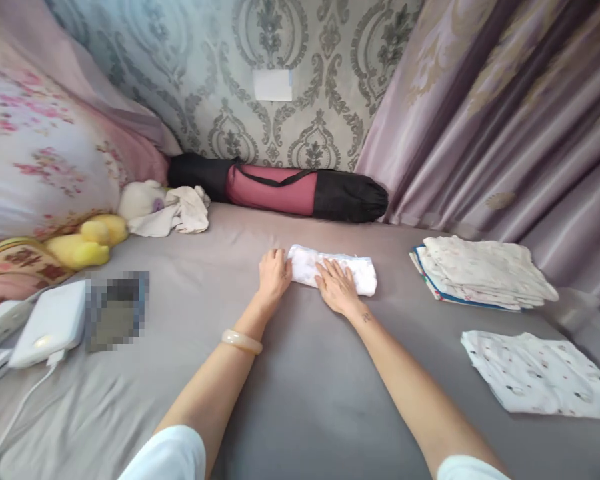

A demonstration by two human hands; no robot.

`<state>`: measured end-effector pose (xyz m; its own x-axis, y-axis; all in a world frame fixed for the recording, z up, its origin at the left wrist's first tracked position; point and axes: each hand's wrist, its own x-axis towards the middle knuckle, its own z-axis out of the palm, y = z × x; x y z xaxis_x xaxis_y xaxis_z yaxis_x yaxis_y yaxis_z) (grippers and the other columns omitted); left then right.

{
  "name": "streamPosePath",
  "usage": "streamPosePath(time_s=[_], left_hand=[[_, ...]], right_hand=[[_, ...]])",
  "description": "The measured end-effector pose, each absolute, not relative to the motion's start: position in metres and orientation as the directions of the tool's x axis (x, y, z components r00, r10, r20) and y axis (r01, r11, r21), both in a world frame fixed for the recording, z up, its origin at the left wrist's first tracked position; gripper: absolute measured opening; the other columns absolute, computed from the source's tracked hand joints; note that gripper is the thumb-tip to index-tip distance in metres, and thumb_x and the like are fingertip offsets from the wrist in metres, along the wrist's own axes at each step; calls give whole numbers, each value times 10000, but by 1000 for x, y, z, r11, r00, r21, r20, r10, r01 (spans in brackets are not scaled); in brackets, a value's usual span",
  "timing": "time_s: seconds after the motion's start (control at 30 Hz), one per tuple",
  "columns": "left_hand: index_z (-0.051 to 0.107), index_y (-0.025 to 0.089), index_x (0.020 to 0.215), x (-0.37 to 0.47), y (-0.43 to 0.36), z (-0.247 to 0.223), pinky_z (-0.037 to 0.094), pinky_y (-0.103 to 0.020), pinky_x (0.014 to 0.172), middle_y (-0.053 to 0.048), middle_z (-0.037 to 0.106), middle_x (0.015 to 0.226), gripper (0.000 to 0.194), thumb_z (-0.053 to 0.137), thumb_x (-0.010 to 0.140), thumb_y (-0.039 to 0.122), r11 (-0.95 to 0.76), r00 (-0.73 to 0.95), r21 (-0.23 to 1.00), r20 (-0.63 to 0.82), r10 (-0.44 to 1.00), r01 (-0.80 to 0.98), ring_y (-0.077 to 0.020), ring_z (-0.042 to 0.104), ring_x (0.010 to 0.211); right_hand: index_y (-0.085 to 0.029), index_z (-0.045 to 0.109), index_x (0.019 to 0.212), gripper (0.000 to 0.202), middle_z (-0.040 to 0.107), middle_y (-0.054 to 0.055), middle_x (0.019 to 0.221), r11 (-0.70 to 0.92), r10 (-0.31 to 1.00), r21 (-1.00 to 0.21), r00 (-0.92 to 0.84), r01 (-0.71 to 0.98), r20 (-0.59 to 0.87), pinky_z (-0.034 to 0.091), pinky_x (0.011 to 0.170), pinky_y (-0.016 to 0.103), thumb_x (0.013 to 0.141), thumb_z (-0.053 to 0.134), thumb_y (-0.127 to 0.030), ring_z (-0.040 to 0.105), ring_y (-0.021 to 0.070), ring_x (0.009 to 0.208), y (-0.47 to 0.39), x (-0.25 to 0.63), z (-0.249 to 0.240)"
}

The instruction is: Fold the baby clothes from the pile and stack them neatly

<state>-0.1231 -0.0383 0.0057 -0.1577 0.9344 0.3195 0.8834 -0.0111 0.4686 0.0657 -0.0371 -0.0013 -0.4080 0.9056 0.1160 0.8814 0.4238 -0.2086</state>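
Observation:
A small white cloth [363,275], folded into a narrow, thick strip with faint pale markings, lies on the grey bed sheet [300,393]. My left hand [275,272] is at the strip's left end, its fingers curled in and closed on the edge there. The fingertips of that hand are partly hidden. On top of the cloth's middle, my right hand [337,285] rests flat with fingers spread, palm down. A pale bangle [242,341] circles my left wrist.
To the right lie a stack of folded cloths [485,270] and a folded white patterned garment [543,373]. A black and pink rolled bag [275,190] runs along the wall. Leftward are a crumpled cloth [187,210], yellow plush toy [87,243], white power bank [50,323] and cable [27,407].

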Motion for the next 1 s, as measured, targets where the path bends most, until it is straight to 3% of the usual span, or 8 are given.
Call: streamPosePath(time_s=[0.13, 0.27, 0.37, 0.5, 0.63, 0.77, 1.0], left_hand=[[537, 159, 1194, -135, -66, 22, 422, -453, 908, -187, 536, 1246, 315, 497, 896, 253, -26, -86, 392, 267, 960, 920, -320, 515, 1126], [546, 166, 1183, -164, -107, 29, 446, -436, 883, -177, 550, 1201, 315, 520, 891, 279, -111, 39, 327, 219, 975, 938, -305, 540, 1072], [525, 161, 1222, -194, -151, 31, 452, -408, 907, -162, 556, 1180, 337, 476, 919, 301, -182, 91, 338, 268, 959, 924, -276, 553, 1053], [529, 171, 1222, -237, -206, 27, 457, -399, 899, -134, 579, 1130, 343, 440, 943, 349, -97, -26, 341, 340, 940, 935, -262, 559, 1021], [546, 182, 1195, -269, -240, 17, 454, -400, 902, -107, 594, 1022, 327, 421, 952, 363, 38, -166, 295, 423, 891, 955, -247, 570, 950], [564, 188, 1172, -283, -257, 5, 465, -397, 889, -94, 588, 960, 331, 429, 940, 381, 188, -301, 276, 457, 837, 943, -247, 573, 905], [593, 156, 1175, -307, -266, 2, 457, -411, 914, -117, 589, 953, 377, 443, 912, 379, 484, -519, 201, 442, 731, 852, -279, 567, 938]], right_hand=[[-226, 403, 1455, 519, 315, 85, 1550, 424, 906, -210, -412, 881, 101, 149, 1130, 601, 990, 264, -412, 225, 317, 1438, -28, 69, -5], [-222, 364, 1475, 549, 289, 93, 1559, 413, 903, -291, -429, 863, 11, 165, 1129, 611, 991, 212, -435, 212, 301, 1446, -25, 75, 10], [-170, 350, 1478, 572, 277, 144, 1557, 406, 910, -233, -367, 884, 193, 121, 1130, 626, 992, 199, -430, 188, 309, 1452, -32, 86, 20], [-119, 316, 1485, 591, 264, 193, 1552, 331, 888, -122, -266, 936, 375, 147, 1110, 645, 986, 223, -423, 182, 344, 1446, -48, 101, 16], [-116, 317, 1482, 599, 259, 159, 1561, 209, 945, -54, -187, 976, 267, 191, 1123, 590, 989, 176, -425, 200, 306, 1445, -55, 109, -3], [-146, 347, 1473, 618, 289, 121, 1557, 189, 977, -79, -179, 979, 115, 234, 1125, 541, 984, 122, -450, 242, 267, 1435, -50, 114, -17], [-129, 305, 1488, 655, 269, 175, 1552, 192, 944, -63, -167, 979, 283, 217, 1110, 569, 967, 149, -494, 210, 317, 1440, -51, 116, -22]])
